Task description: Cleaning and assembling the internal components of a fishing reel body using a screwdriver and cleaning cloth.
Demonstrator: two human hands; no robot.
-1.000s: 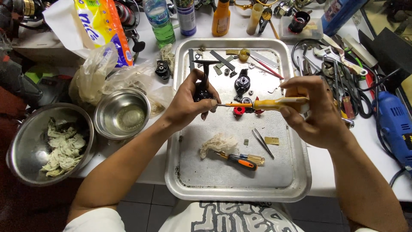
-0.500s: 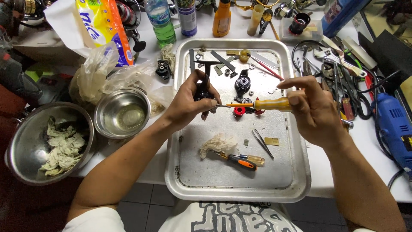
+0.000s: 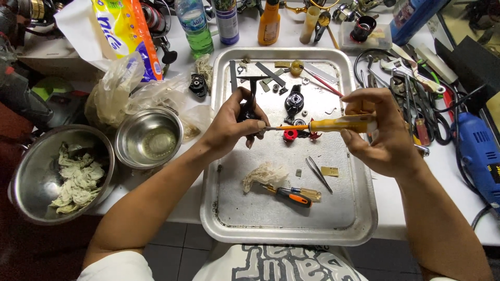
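Note:
My left hand [image 3: 232, 127] grips a black fishing-reel body [image 3: 249, 108] above a metal tray [image 3: 291, 229]. A yellow-handled screwdriver [image 3: 333, 124] lies level in my right hand [image 3: 380, 138], its tip against the reel body at my left thumb. Under the shaft sit a red round part [image 3: 290, 135] and a red toothed part [image 3: 314, 136]. A black reel piece [image 3: 294, 101] rests further back on the tray.
The tray also carries a crumpled rag [image 3: 265, 174], an orange-and-black screwdriver [image 3: 291, 196], tweezers [image 3: 317, 174] and small metal parts. Two steel bowls [image 3: 148, 139] [image 3: 31, 177] stand left, one holding rags. Bottles line the back. Pliers, wrenches and a blue power tool [image 3: 479, 151] lie right.
The screwdriver has stayed on the reel body while my right hand turned slightly around its handle. My left hand holds the reel body in the same spot.

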